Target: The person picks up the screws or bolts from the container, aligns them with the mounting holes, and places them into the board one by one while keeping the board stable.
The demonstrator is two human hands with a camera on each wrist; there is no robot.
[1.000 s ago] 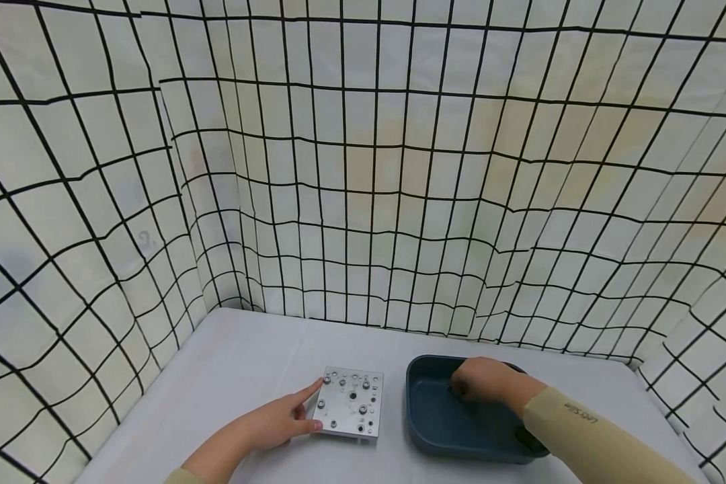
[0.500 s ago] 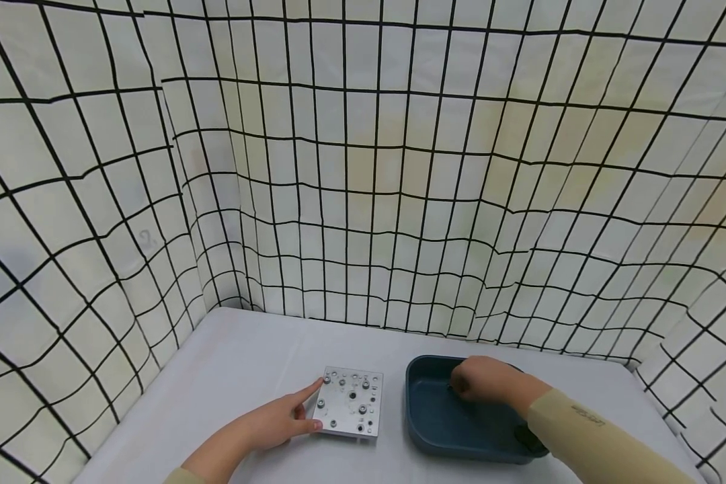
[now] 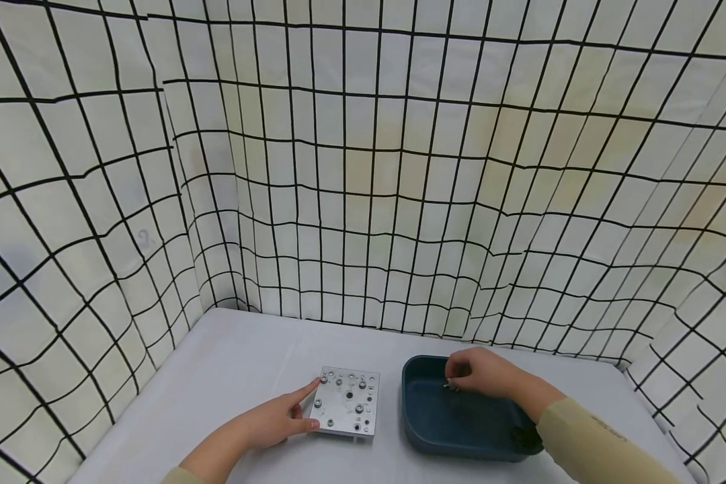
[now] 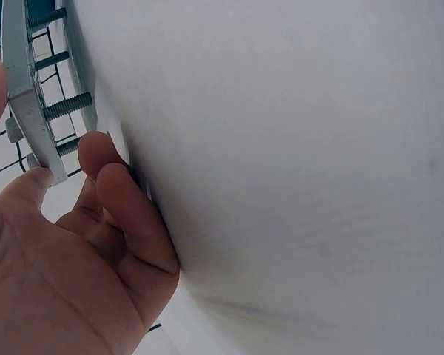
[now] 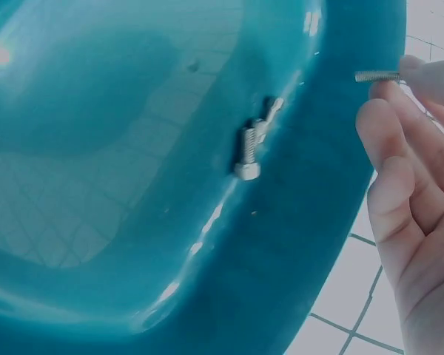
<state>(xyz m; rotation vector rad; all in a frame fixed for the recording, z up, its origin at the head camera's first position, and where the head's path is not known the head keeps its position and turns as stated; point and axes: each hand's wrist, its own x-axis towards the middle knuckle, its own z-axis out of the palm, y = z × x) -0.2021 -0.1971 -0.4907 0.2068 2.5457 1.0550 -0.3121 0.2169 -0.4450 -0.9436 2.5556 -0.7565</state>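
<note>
A square silver metal plate (image 3: 341, 422) stands on the table, with several socket-head screws in its holes. Threaded shanks (image 4: 68, 106) stick out under the plate in the left wrist view. My left hand (image 3: 272, 422) holds the plate at its left side, index finger at the far corner and thumb at the near one. Over a dark blue-green tub (image 3: 407, 410), my right hand (image 3: 487, 373) pinches a small screw (image 5: 377, 76) between thumb and finger; its head is hidden. Below it, a socket-head screw (image 5: 248, 154) and another small metal piece (image 5: 272, 115) lie in the tub.
The tub stands to the right of the plate on a white-covered table (image 3: 260, 349). White walls with a black grid (image 3: 375, 222) close off the back and sides. Something dark (image 3: 525, 437) sits at the tub's near right corner, partly behind the sleeve.
My right hand has risen a little from the tub's floor, and a small screw now shows at its fingertips. My left hand keeps its place on the plate; the head view has shifted slightly.
</note>
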